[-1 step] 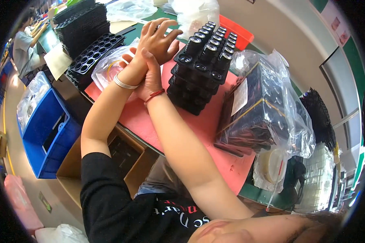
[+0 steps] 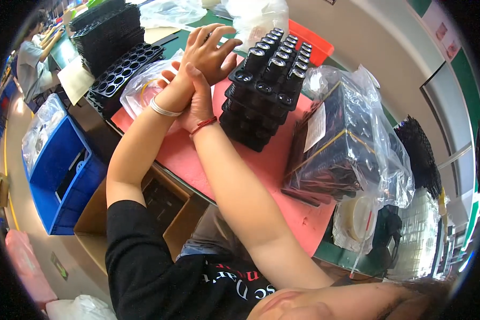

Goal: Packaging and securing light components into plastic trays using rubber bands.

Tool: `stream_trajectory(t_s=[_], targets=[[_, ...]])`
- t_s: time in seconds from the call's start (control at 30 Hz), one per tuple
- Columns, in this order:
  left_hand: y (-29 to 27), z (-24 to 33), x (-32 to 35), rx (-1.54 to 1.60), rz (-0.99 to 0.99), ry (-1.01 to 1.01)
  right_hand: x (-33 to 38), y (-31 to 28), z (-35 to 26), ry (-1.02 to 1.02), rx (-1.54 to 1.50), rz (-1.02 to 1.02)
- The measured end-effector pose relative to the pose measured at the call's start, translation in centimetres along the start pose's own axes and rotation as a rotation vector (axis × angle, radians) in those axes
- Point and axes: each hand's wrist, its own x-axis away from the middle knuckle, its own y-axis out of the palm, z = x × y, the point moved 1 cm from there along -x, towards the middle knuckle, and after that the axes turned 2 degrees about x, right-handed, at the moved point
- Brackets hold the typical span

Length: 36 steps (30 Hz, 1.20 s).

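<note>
Head view, looking down over the person's crossed forearms. The left hand (image 2: 210, 50) is raised above the red mat (image 2: 208, 160) with its fingers (image 2: 226, 45) spread wide and holding nothing; its fingertips lie just beside the near corner of the stack of black trays (image 2: 264, 90). The right hand (image 2: 197, 98) lies under the left wrist, its fingers curled around that wrist at the pale bracelet (image 2: 162, 109); a red cord (image 2: 202, 125) circles the right wrist.

The stack of black trays stands on the red mat, right of both hands; its top tray carries rows of small dark cylinders with shiny caps (image 2: 282, 50). Behind the hands lies a clear plastic bag (image 2: 144, 85). To the right of the stack, a bundle of dark trays wrapped in clear plastic (image 2: 346, 149) rests on the same mat.

At the far left of the surface (image 2: 173, 32) lie an empty black cell tray (image 2: 120, 72) and a tall pile of black trays (image 2: 106, 32). Below the surface edge stand a blue crate (image 2: 64, 170) and an open cardboard box (image 2: 160, 208).
</note>
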Motion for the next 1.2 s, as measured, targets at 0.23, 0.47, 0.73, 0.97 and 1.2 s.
stream_trajectory(t_s=[0.23, 0.47, 0.73, 0.97, 1.2], targets=[[-0.5, -0.6, -0.1, 0.233, 0.075, -0.188, -1.0, -0.8, 0.3, 0.04, 0.058, -0.082], [0.2, -2.1, 1.1, 0.749, 0.051, -0.737, -0.8, -0.6, 0.1, 0.044, 0.403, 0.014], [-0.8, -4.6, 1.7, 0.997, 0.034, -0.873, -0.7, 0.1, 0.9, 0.18, 0.451, -0.04], [-1.1, -3.4, 1.0, 1.855, 0.055, -1.236, -1.6, -1.0, 1.4, 0.013, 0.448, -0.025], [-1.2, -6.7, 2.4, 1.527, 0.042, -1.014, -1.7, -1.2, 2.3, 0.028, 0.447, -0.013]])
